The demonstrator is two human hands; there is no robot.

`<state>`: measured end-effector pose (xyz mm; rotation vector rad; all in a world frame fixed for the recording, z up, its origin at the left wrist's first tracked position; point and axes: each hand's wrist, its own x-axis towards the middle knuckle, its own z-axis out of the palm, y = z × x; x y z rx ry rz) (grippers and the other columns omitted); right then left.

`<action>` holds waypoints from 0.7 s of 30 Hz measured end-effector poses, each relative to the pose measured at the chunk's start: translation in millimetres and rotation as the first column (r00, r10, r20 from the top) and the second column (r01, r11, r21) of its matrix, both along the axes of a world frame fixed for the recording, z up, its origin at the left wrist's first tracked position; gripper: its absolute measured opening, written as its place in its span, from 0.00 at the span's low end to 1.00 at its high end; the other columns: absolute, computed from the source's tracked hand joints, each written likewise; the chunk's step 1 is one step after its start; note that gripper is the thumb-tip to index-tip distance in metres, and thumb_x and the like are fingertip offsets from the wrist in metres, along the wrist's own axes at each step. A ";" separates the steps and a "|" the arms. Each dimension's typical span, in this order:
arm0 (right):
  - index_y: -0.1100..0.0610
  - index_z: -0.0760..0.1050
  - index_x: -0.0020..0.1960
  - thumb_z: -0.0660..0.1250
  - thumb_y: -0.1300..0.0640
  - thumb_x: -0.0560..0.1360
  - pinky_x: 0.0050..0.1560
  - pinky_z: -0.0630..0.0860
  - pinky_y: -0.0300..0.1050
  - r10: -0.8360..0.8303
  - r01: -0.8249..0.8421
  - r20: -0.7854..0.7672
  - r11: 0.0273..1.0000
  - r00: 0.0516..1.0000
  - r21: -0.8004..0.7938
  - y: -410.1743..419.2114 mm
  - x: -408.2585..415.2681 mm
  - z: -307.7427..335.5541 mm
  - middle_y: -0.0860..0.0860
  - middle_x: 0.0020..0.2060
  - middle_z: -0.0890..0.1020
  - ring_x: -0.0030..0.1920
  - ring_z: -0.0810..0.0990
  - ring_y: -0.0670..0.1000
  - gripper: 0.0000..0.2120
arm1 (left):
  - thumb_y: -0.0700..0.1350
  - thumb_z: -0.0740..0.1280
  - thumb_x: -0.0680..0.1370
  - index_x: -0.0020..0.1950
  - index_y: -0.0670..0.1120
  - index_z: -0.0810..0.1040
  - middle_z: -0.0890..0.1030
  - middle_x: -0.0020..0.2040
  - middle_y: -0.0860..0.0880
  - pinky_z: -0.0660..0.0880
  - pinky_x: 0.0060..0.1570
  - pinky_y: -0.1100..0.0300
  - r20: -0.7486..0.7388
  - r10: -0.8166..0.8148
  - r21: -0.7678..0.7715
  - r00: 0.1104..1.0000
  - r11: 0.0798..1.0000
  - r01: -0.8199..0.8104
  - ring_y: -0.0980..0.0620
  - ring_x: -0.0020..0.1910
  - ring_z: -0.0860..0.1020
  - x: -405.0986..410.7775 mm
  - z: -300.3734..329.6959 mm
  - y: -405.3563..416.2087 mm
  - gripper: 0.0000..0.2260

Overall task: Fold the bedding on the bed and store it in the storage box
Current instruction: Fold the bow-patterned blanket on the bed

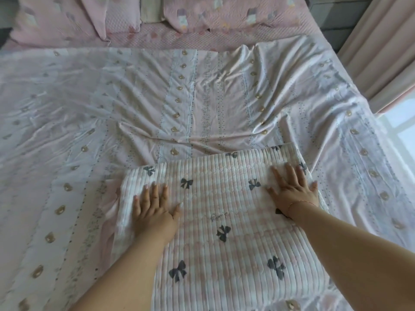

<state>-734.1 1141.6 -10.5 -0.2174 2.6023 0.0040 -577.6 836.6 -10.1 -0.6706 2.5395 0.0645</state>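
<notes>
Left hand (152, 209) and right hand (294, 187) flat, fingers spread, palms down, arms outstretched.

head view | worn on the person's head | faces forward and down over the bed (202, 97) toward the pillows (224, 14) | close above both hands

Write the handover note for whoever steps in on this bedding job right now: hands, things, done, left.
Left hand: flat, fingers straight, pressing the near-left part of the folded quilt.
Right hand: flat, fingers spread, pressing the quilt's far-right corner.
Things: the ribbed, bow-print quilt lies folded on the near part of the bed, on top of the bear-print sheet, which is spread out and wrinkled. Pillows are at the head of the bed. No storage box is in view.
Done: quilt folded into a thick rectangle.
Left: fold further if needed, fold the sheet, store it all in the box.
</notes>
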 end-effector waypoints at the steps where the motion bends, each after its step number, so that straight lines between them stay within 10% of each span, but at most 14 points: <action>1: 0.33 0.30 0.72 0.43 0.30 0.75 0.73 0.42 0.65 -0.050 0.050 -0.001 0.998 0.999 -0.022 6.2 4.8 3.6 0.43 0.74 0.32 0.75 0.32 0.50 0.32 | 0.64 0.34 0.78 0.74 0.52 0.26 0.24 0.73 0.49 0.28 0.71 0.43 -0.011 0.034 -0.002 0.999 0.999 -0.034 0.47 0.71 0.24 6.3 2.1 -1.3 0.30; 6: 0.53 0.50 0.74 0.66 0.27 0.63 0.60 0.72 0.57 -0.601 0.625 0.173 0.735 0.780 -0.265 27.2 26.5 26.0 0.61 0.69 0.65 0.61 0.71 0.62 0.52 | 0.71 0.47 0.76 0.77 0.52 0.32 0.38 0.79 0.44 0.57 0.73 0.43 -0.042 0.479 0.162 0.877 0.869 -0.467 0.39 0.78 0.50 48.3 14.1 -21.3 0.40; 12: 0.59 0.70 0.66 0.74 0.24 0.41 0.56 0.76 0.63 -0.685 0.861 0.526 0.442 0.505 -0.251 71.8 13.4 -18.0 0.60 0.57 0.79 0.52 0.81 0.62 0.63 | 0.75 0.64 0.66 0.78 0.44 0.54 0.64 0.74 0.43 0.66 0.67 0.47 0.055 0.850 0.557 0.523 0.409 -0.723 0.40 0.70 0.67 68.4 9.7 -27.6 0.52; 21: 0.55 0.67 0.69 0.59 0.32 0.71 0.48 0.73 0.49 -0.535 0.886 0.716 0.374 0.449 -0.276 57.7 38.7 44.5 0.61 0.60 0.75 0.53 0.76 0.59 0.36 | 0.68 0.67 0.69 0.74 0.54 0.66 0.69 0.73 0.44 0.61 0.72 0.44 0.341 0.809 0.770 0.478 0.052 -0.636 0.43 0.71 0.67 66.3 26.3 -35.2 0.37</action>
